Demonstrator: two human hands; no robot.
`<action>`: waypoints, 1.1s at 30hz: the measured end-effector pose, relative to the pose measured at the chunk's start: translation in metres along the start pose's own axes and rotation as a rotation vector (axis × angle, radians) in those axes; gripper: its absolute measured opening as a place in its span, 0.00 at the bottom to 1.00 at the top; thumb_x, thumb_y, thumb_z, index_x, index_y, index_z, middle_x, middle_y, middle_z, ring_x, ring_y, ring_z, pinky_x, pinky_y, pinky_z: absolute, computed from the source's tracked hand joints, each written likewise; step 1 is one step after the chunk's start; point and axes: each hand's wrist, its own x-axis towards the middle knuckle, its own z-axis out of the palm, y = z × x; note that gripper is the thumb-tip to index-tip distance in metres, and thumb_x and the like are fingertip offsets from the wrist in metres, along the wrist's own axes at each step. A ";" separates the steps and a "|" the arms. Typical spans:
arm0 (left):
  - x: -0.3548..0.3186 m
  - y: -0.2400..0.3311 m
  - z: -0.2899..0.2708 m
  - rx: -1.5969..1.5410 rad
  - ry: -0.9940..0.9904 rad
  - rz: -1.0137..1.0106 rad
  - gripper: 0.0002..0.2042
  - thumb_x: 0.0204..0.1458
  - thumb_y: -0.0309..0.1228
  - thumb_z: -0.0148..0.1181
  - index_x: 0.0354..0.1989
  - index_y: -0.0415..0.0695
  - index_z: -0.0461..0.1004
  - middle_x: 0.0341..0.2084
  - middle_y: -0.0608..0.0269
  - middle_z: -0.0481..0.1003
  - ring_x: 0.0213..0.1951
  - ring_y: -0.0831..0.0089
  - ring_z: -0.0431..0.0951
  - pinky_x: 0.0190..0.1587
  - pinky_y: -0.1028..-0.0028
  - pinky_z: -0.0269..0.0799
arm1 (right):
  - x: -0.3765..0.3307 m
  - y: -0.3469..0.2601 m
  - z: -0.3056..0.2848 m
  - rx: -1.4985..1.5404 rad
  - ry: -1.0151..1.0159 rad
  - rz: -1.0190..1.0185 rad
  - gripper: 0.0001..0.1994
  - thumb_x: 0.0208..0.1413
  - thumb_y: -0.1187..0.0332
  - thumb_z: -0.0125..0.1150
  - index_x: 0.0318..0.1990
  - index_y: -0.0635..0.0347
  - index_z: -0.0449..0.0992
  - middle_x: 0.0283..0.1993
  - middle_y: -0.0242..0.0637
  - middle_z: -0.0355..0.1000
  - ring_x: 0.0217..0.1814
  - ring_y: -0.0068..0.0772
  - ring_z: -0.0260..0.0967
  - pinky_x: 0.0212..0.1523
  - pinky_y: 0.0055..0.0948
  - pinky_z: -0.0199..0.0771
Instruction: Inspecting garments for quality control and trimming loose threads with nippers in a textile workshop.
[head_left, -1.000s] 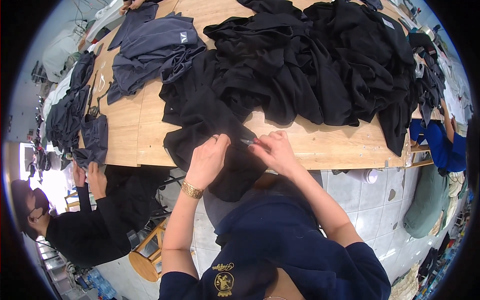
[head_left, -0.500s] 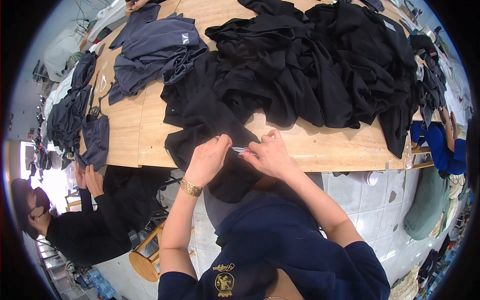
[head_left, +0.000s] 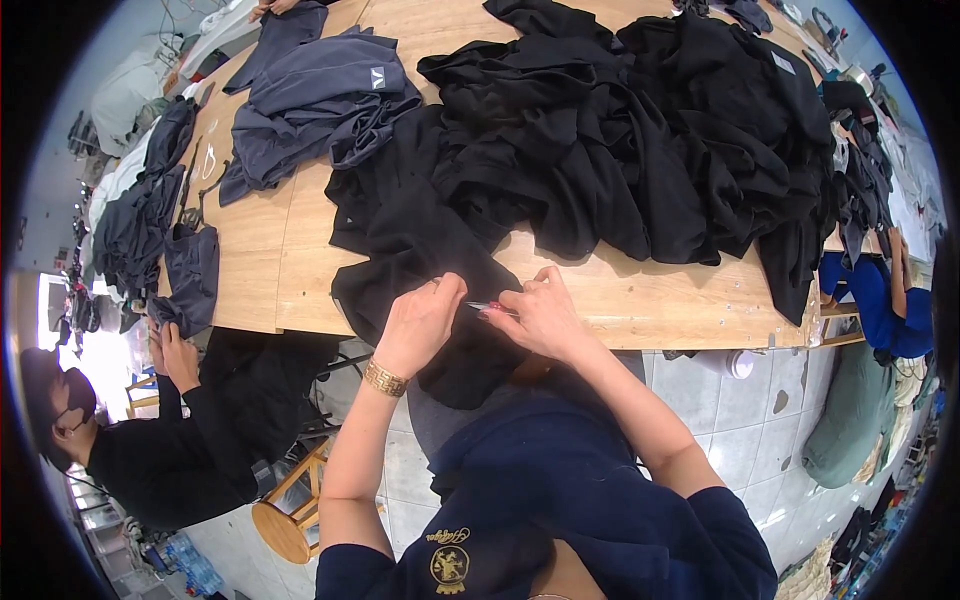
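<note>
A black garment [head_left: 410, 250] lies over the near edge of the wooden table [head_left: 290, 260] and hangs down toward my lap. My left hand [head_left: 420, 320], with a gold bracelet at the wrist, pinches its fabric at the table's edge. My right hand [head_left: 535, 315] is beside it and holds a small thin metal tool [head_left: 485, 306], whose tip points at the fabric between the two hands. The part of the tool inside my fingers is hidden.
A big heap of black clothes [head_left: 650, 130] covers the table's middle and right. Dark grey garments [head_left: 320, 100] lie at the far left. A person in black [head_left: 150, 440] sits at the left on a wooden stool [head_left: 285, 510]. Another person in blue [head_left: 880, 300] is at the right.
Both hands have drawn closer together on the black garment's edge. The person at the left has shifted their hands slightly.
</note>
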 end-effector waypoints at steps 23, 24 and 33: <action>-0.045 -0.018 0.005 -0.043 0.225 -0.374 0.13 0.46 0.33 0.60 0.42 0.47 0.74 0.42 0.53 0.72 0.50 0.52 0.66 0.56 0.61 0.58 | 0.025 -0.001 0.034 0.613 0.062 0.127 0.19 0.41 0.64 0.66 0.34 0.63 0.63 0.29 0.44 0.69 0.32 0.44 0.67 0.33 0.36 0.64; -0.043 -0.014 0.008 -0.130 0.201 -0.356 0.14 0.46 0.33 0.60 0.42 0.47 0.74 0.41 0.54 0.72 0.50 0.52 0.67 0.56 0.62 0.58 | 0.026 -0.003 0.038 0.637 0.021 0.098 0.19 0.41 0.65 0.66 0.35 0.63 0.63 0.29 0.44 0.69 0.32 0.45 0.67 0.34 0.37 0.64; -0.055 -0.032 0.004 -1.098 0.407 -0.611 0.04 0.45 0.22 0.61 0.30 0.40 0.78 0.26 0.62 0.77 0.37 0.78 0.75 0.36 0.81 0.70 | 0.009 -0.015 0.027 0.466 0.082 0.038 0.13 0.42 0.77 0.58 0.35 0.62 0.61 0.30 0.42 0.65 0.37 0.48 0.60 0.40 0.36 0.61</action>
